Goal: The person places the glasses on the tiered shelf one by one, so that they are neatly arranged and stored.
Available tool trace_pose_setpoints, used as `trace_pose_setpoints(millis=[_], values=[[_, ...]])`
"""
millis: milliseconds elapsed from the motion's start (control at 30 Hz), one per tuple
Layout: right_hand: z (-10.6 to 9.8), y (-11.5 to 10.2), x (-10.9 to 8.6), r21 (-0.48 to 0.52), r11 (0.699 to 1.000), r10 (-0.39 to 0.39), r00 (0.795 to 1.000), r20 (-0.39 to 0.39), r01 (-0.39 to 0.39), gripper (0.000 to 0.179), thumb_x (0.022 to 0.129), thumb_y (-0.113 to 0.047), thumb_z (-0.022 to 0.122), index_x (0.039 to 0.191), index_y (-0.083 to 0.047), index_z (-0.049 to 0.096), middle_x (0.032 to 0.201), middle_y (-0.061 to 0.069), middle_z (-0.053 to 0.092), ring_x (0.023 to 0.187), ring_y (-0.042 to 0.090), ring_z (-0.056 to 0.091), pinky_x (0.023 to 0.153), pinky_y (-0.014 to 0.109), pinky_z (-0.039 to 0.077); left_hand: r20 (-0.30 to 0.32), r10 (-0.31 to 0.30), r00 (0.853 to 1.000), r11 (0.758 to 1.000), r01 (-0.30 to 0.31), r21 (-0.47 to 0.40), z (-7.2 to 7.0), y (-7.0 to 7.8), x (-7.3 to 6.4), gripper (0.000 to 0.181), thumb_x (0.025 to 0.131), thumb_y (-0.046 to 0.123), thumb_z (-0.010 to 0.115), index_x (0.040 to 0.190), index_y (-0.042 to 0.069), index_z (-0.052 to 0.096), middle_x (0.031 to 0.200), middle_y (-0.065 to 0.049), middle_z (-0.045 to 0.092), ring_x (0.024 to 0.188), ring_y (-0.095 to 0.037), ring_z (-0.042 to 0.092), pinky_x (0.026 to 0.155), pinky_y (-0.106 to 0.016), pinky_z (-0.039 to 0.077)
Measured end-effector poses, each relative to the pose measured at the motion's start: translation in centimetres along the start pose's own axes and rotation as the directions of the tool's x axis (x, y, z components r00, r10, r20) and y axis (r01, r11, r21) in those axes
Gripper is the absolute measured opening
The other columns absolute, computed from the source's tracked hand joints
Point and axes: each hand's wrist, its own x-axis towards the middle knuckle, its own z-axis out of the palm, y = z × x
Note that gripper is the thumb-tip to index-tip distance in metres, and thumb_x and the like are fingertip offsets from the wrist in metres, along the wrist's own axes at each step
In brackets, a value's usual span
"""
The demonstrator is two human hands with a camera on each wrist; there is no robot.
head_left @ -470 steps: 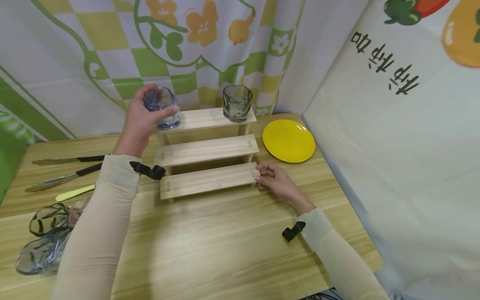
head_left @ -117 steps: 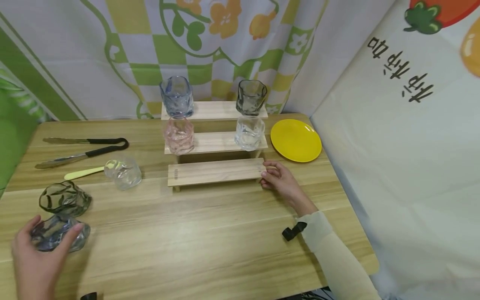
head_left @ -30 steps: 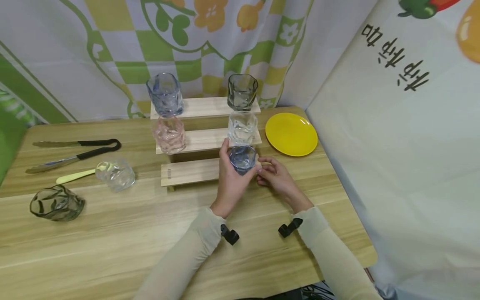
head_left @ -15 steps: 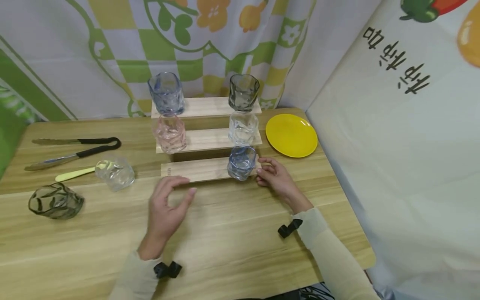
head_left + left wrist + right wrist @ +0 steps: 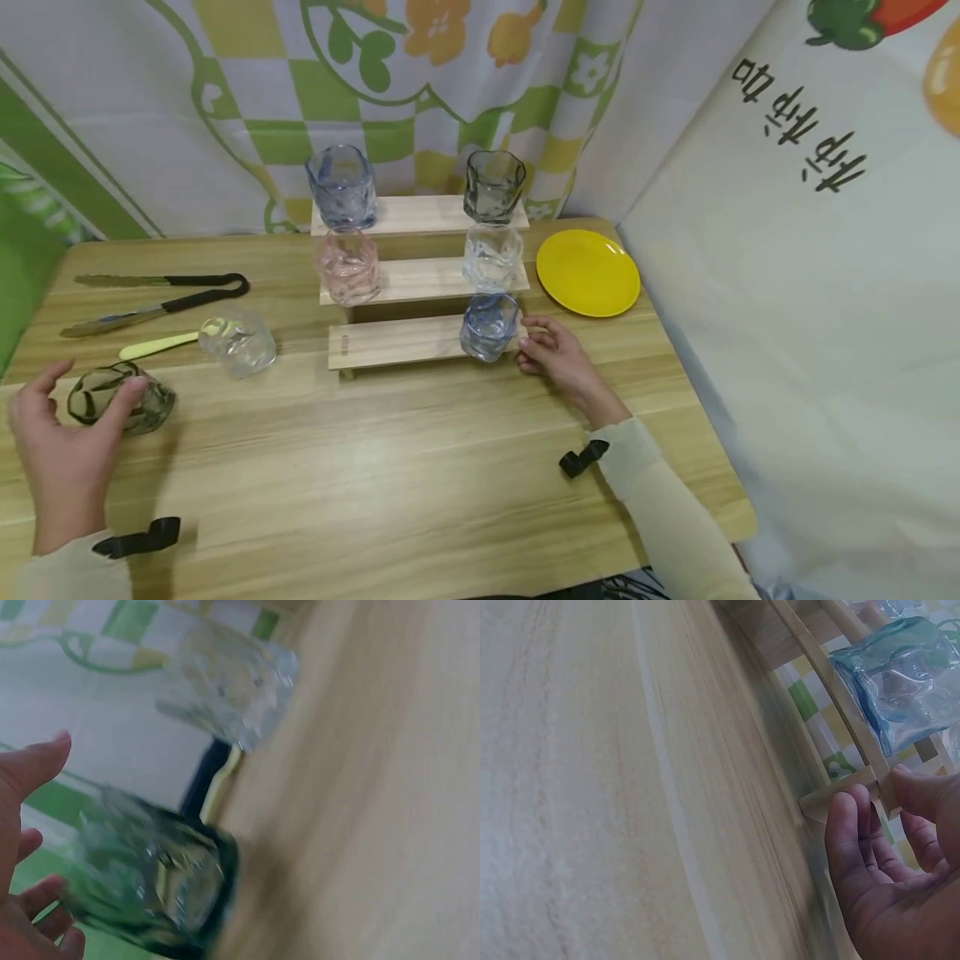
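My left hand (image 5: 71, 450) is spread wide around the dark grey-green glass (image 5: 154, 881) at the table's left, thumb and fingers standing off its sides in the left wrist view. My right hand (image 5: 558, 367) pinches the right end of the bottom board of a three-step wooden rack (image 5: 397, 343), thumb above and fingers beneath. On that board, close to my right thumb, stands a blue glass (image 5: 487, 329). The middle step carries a pink glass (image 5: 349, 271) and a clear glass (image 5: 492, 260). A taller blue glass (image 5: 342, 190) and a grey glass (image 5: 495, 187) occupy the top.
Another clear glass (image 5: 243, 343) stands left of the rack, overlapping the end of a yellow-green handled utensil (image 5: 159, 346). Behind lie metal tongs with black grips (image 5: 202, 296). A yellow plate (image 5: 588, 273) sits right of the rack, by the white wall. A patterned curtain hangs behind.
Pink, clear and blue glasses have been added to the rack over the earlier frames. My left hand let go of the blue glass and swung left to the grey-green one. My right hand stays put.
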Motion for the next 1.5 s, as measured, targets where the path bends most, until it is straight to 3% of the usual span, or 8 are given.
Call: trace_pose_setpoints(millis=[67,133,267,600,833,1000,1233,1500], values=[[0.1,0.1,0.1,0.0,1.0,0.001,1.0,0.001,-0.001,0.043,0.102,-0.005,0.061,0.143,-0.002,0.047,0.108,0.018,0.059,0.088,0.027,0.066,0.08,0.038,0.059,0.035,-0.104,0.994,0.994,0.105,-0.039,-0.2,-1.0,0.5,0.074,0.087,0.024,0.082,0.151,0.027,0.044,0.151,0.007,0.035,0.138,-0.013,0.032,0.115,-0.026,0.022],[0.3,0.2,0.1,-0.002,1.0,-0.001,1.0,0.002,0.001,0.043,0.102,-0.005,0.061,0.142,-0.002,0.047,0.108,0.017,0.059,0.087,0.027,0.066,0.08,0.038,0.059,0.049,-0.148,0.988,0.985,0.152,-0.079,-0.3,-1.6,0.6,0.075,0.086,0.019,0.083,0.149,0.027,0.045,0.147,0.008,0.04,0.132,-0.01,0.039,0.108,-0.018,0.028],[0.3,0.1,0.2,-0.001,1.0,-0.004,1.0,0.002,0.004,0.041,0.102,-0.004,0.06,0.142,-0.003,0.048,0.107,0.016,0.059,0.086,0.026,0.066,0.08,0.038,0.06,0.071,-0.135,0.988,0.985,0.142,-0.103,-0.1,-2.0,0.5,0.076,0.083,0.013,0.085,0.148,0.025,0.048,0.136,0.01,0.048,0.121,-0.006,0.046,0.095,-0.011,0.035],[0.5,-0.1,0.1,0.0,1.0,0.003,1.0,0.005,-0.003,0.042,0.102,-0.006,0.061,0.141,-0.003,0.048,0.108,0.017,0.059,0.085,0.023,0.066,0.079,0.036,0.06,0.053,-0.15,0.987,0.988,0.152,-0.035,0.2,-1.5,0.0,0.085,0.081,0.023,0.087,0.152,0.026,0.04,0.141,0.014,0.037,0.13,-0.005,0.034,0.112,-0.023,0.024],[0.4,0.1,0.0,0.011,1.0,0.021,1.0,-0.001,-0.021,0.041,0.102,-0.005,0.061,0.141,-0.004,0.048,0.109,0.017,0.059,0.086,0.025,0.066,0.08,0.036,0.06,0.156,-0.299,0.941,0.95,0.309,-0.045,0.3,-1.5,-0.1,0.101,0.082,0.022,0.087,0.158,0.029,0.022,0.146,0.013,0.036,0.138,-0.012,0.032,0.11,-0.015,0.027],[0.3,0.1,0.0,0.002,1.0,0.015,1.0,0.0,-0.015,0.042,0.102,-0.006,0.061,0.142,-0.003,0.047,0.109,0.017,0.059,0.087,0.024,0.066,0.08,0.037,0.059,0.12,-0.311,0.943,0.941,0.323,-0.102,0.8,-1.2,-0.5,0.099,0.081,0.02,0.088,0.156,0.029,0.024,0.141,0.014,0.039,0.133,-0.006,0.035,0.107,-0.014,0.03],[0.2,0.1,-0.2,0.003,1.0,0.019,1.0,0.002,-0.019,0.042,0.103,-0.008,0.061,0.143,-0.005,0.047,0.11,0.018,0.059,0.088,0.025,0.066,0.082,0.039,0.059,0.124,-0.386,0.914,0.888,0.405,-0.219,1.3,-0.9,-0.9,0.11,0.078,0.017,0.09,0.156,0.035,0.014,0.148,0.016,0.034,0.141,-0.01,0.025,0.111,-0.017,0.027],[-0.1,0.3,0.0,0.018,1.0,0.014,1.0,-0.014,-0.014,0.039,0.102,-0.007,0.062,0.139,-0.006,0.05,0.108,0.018,0.059,0.086,0.025,0.066,0.08,0.038,0.059,0.067,-0.413,0.908,0.851,0.411,-0.328,1.8,-0.8,-1.3,0.096,0.072,0.011,0.094,0.146,0.028,0.034,0.134,0.013,0.043,0.125,-0.004,0.039,0.103,-0.011,0.031]])
